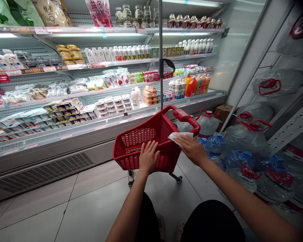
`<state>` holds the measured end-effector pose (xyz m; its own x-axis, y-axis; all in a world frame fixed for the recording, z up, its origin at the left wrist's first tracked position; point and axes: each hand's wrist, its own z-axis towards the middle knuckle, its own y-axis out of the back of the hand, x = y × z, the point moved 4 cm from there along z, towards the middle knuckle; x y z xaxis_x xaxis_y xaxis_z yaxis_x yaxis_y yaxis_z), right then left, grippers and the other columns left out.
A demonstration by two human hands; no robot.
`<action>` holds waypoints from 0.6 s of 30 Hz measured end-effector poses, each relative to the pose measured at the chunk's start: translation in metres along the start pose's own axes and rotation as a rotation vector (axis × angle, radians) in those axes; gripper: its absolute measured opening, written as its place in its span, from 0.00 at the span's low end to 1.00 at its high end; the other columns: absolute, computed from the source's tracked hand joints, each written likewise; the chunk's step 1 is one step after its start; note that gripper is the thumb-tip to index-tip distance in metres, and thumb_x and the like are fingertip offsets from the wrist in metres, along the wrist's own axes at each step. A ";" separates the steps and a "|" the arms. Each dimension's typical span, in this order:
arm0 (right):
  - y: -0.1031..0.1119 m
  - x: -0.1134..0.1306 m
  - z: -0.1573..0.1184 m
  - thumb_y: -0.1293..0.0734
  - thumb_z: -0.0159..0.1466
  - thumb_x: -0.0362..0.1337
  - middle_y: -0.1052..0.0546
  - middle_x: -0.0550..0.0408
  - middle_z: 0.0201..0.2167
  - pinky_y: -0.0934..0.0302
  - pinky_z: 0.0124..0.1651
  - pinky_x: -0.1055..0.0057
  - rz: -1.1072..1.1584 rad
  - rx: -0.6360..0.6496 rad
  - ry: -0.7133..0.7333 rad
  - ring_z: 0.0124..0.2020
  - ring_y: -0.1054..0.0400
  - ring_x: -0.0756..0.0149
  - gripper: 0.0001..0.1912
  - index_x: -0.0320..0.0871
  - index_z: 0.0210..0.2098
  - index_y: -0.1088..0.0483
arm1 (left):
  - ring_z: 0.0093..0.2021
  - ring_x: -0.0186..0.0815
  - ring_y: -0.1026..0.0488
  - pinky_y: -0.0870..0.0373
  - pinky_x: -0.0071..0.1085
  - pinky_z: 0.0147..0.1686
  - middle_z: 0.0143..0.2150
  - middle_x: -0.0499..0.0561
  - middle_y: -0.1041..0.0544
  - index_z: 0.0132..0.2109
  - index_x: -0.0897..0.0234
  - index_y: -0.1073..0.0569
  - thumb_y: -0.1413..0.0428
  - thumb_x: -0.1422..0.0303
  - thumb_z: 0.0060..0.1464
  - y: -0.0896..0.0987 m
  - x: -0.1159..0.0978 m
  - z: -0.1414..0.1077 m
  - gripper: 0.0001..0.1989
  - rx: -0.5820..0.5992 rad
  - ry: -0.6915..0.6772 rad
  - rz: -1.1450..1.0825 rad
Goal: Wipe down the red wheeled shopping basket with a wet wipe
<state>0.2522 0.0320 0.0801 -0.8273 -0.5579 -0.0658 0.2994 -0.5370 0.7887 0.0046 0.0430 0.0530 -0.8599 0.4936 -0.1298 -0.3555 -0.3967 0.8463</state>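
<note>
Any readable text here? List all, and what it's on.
"益多": start of the large print on the pink pouch; the rest is unclear.
"9": on the tan pouch.
Too small or blurred to read reliably: shelf price tags, other product packaging, water jug labels, any marking on the red cart handle.

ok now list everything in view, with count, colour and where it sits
cart: 1, red, centre
white cloth or tissue: 1, white, under right hand at cart
chiller cabinet: 1, grey, behind cart
packaged goods: many, mixed colours, on chiller shelves
door handle: 1, black, upper centre
large jugs: several, clear with red handles, right
blue-capped bottles: several, bluish, right
cardboard box: 1, brown, behind jugs
floor tiles: several, pale grey, below
shoes: 2, pale, bottom, partly hidden
legs: 2, black-clad, bottom
left hand: 1, bare, cart's near side
right hand: 1, bare, on cloth
</note>
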 end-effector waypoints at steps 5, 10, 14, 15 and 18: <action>0.009 0.011 0.017 0.46 0.76 0.36 0.29 0.56 0.66 0.46 0.72 0.53 -0.007 0.025 0.092 0.67 0.36 0.60 0.27 0.52 0.72 0.42 | 0.75 0.42 0.46 0.48 0.47 0.74 0.74 0.59 0.37 0.73 0.67 0.42 0.57 0.57 0.73 -0.014 -0.059 0.027 0.29 0.006 -0.035 -0.111; 0.027 -0.033 0.006 0.48 0.76 0.34 0.26 0.53 0.64 0.45 0.71 0.52 -0.056 -0.077 -0.044 0.66 0.34 0.59 0.26 0.50 0.71 0.39 | 0.74 0.41 0.44 0.46 0.49 0.73 0.74 0.56 0.38 0.75 0.58 0.48 0.56 0.59 0.73 -0.008 -0.058 0.031 0.28 0.023 -0.032 -0.224; 0.041 -0.050 -0.010 0.47 0.77 0.40 0.24 0.50 0.61 0.41 0.70 0.52 0.008 -0.119 -0.114 0.64 0.33 0.58 0.25 0.48 0.70 0.38 | 0.74 0.42 0.44 0.48 0.50 0.73 0.72 0.54 0.37 0.74 0.54 0.45 0.53 0.58 0.72 0.002 -0.054 0.023 0.28 0.019 -0.025 -0.293; 0.043 -0.046 -0.012 0.48 0.77 0.40 0.25 0.51 0.61 0.40 0.70 0.52 0.034 -0.120 -0.108 0.65 0.33 0.58 0.25 0.48 0.70 0.38 | 0.74 0.42 0.44 0.49 0.51 0.74 0.71 0.54 0.36 0.74 0.53 0.44 0.54 0.58 0.72 0.004 -0.057 0.022 0.27 0.015 -0.014 -0.300; 0.045 -0.018 -0.013 0.47 0.77 0.39 0.26 0.53 0.64 0.40 0.70 0.53 0.084 -0.093 -0.031 0.67 0.35 0.59 0.25 0.50 0.71 0.39 | 0.75 0.45 0.47 0.51 0.55 0.73 0.71 0.54 0.36 0.73 0.51 0.42 0.56 0.59 0.73 0.005 -0.073 0.020 0.26 0.013 0.045 -0.298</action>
<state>0.2864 0.0096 0.1084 -0.8112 -0.5845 0.0177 0.4098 -0.5466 0.7303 0.0724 0.0203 0.0772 -0.7341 0.5518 -0.3958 -0.5898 -0.2292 0.7743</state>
